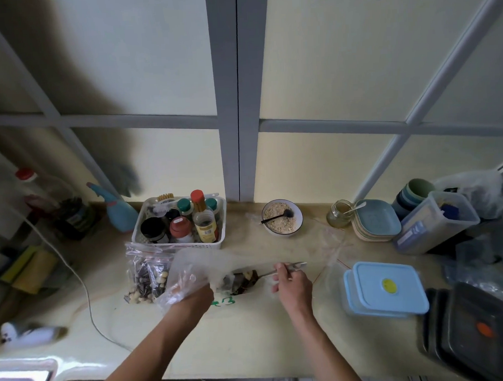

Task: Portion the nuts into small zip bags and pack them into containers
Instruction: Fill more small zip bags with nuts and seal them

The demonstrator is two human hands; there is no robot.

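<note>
My left hand (191,291) grips the rim of a large clear plastic bag (201,264) that lies open on the counter with dark and pale nuts (242,280) inside. My right hand (292,283) holds a metal spoon (277,271) by its handle, the bowl of the spoon in the nuts at the bag's mouth. Two filled small zip bags (146,275) of nuts lie to the left of the big bag. An empty zip bag (330,244) lies to the right. A light blue lidded container (387,288) stands at the right.
A white basket of bottles and jars (217,238) stands behind the bags. A bowl of oats with a black spoon (281,217), a glass jar (339,214), stacked plates (375,221), cups and a clear tub (436,222) line the back. Dark containers (475,336) sit at right. A white cable (84,284) crosses the left.
</note>
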